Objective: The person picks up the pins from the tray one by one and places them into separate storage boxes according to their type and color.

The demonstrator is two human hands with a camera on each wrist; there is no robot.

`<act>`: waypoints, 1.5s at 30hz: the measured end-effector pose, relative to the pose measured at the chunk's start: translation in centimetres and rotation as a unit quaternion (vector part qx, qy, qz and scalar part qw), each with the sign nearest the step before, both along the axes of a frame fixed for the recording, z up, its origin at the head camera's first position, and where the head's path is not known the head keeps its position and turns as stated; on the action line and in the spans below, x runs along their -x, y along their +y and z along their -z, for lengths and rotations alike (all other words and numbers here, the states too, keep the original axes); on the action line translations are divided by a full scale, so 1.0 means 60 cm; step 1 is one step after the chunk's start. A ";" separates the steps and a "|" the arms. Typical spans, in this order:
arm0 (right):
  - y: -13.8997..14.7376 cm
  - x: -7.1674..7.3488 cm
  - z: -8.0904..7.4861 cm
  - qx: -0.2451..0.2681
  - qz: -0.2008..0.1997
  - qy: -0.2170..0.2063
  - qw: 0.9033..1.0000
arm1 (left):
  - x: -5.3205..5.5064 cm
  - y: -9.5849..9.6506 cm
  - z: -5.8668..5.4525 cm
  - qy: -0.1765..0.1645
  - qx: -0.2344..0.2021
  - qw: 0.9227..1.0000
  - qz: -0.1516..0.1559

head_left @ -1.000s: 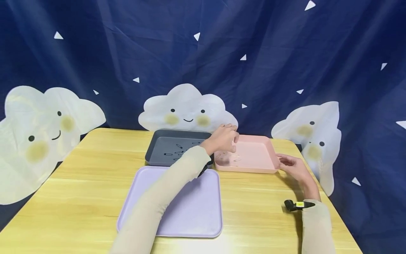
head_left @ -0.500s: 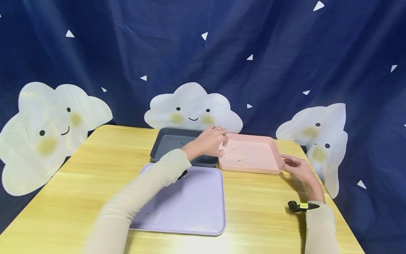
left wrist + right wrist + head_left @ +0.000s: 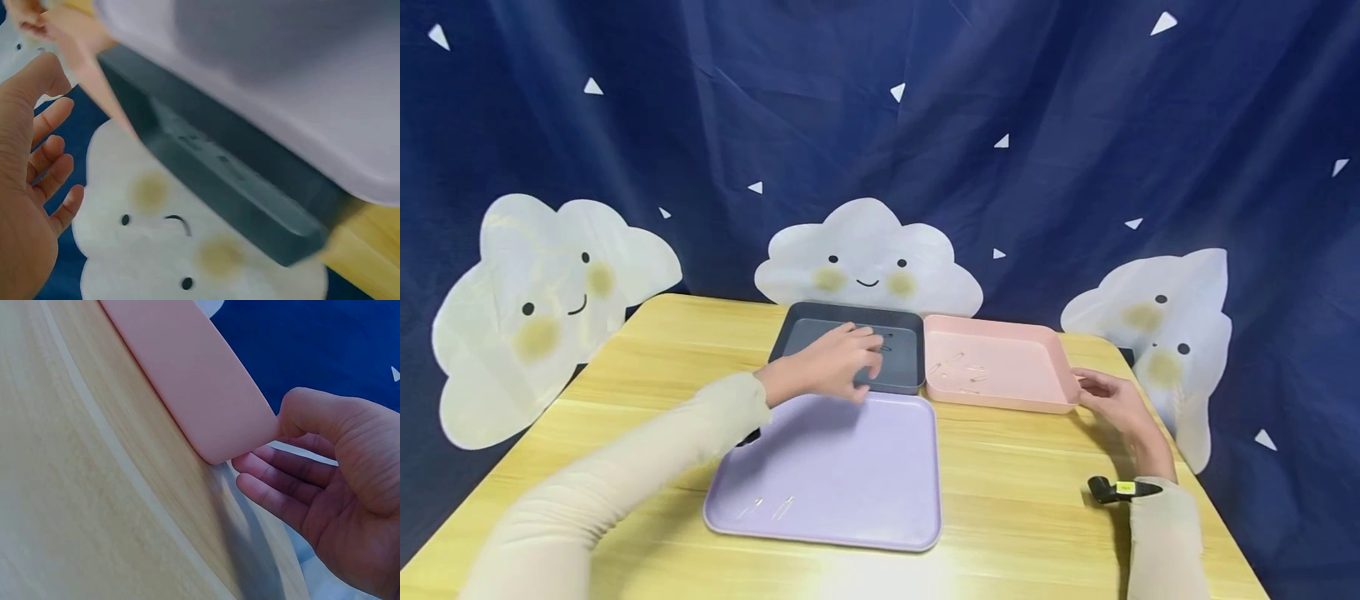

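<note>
My left hand (image 3: 842,362), fingers loosely curled and holding nothing, hovers above the near side of the dark grey tray (image 3: 784,332) and the far edge of the purple tray (image 3: 857,492). In the left wrist view the left hand (image 3: 31,181) is apart from the trays. My right hand (image 3: 1116,404) holds the right end of the pink tray (image 3: 1037,367), thumb at the rim in the right wrist view. Several light safety pins (image 3: 976,368) lie in the pink tray. A few light safety pins (image 3: 783,507) lie on the purple tray; dark pins (image 3: 886,348) show in the grey one, partly hidden by my hand.
The trays stand on a light wooden table (image 3: 1015,492), grey and pink side by side at the back, purple in front. Behind hangs a dark blue curtain (image 3: 820,108) with clouds and triangles. A black strap device (image 3: 1120,490) is on my right wrist.
My left hand has moved left and nearer, from over the pink tray to between the grey and purple trays, uncovering pins. The right hand stays at the pink tray. The head view has shifted slightly.
</note>
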State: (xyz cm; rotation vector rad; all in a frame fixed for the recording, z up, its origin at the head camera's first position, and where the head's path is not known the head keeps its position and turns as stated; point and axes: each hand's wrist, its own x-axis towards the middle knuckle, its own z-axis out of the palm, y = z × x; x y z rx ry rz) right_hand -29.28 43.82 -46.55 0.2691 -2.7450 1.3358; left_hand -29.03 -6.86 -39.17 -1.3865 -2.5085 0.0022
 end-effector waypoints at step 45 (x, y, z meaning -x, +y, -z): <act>-0.001 -0.002 -0.001 -0.021 -0.002 0.004 1.000 | -0.154 -0.070 0.067 -0.183 0.102 0.975 0.077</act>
